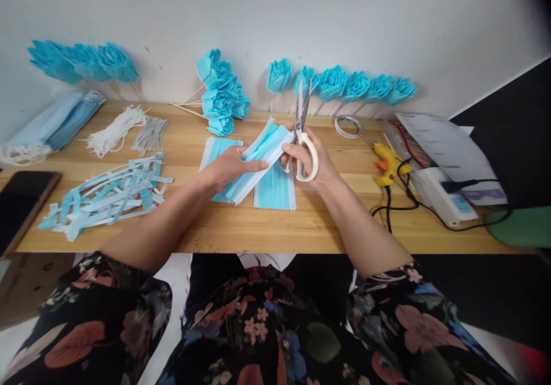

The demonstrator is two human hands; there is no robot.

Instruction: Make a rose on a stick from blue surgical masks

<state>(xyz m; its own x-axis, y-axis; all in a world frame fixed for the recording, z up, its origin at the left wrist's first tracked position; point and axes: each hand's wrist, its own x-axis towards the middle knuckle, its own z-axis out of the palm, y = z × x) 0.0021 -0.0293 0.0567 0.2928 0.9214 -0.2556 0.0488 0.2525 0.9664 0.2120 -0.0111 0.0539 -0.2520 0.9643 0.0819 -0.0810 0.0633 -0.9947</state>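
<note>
My left hand grips a blue and white face mask without ear loops, its thumb lying across the near side. My right hand has white-handled scissors in it, with the blades pointing up and slightly apart. Its fingertips also touch the right end of the held mask. Beneath, on the table, lie another flat mask to the right and more mask fabric to the left, both partly covered by my hands and the held mask.
Blue fabric flowers on sticks lean along the wall. Leftward are stacked masks, white ear loops, nose wires, cut strips and a phone. Rightward are a tape roll, a yellow glue gun with its cord, and a power strip.
</note>
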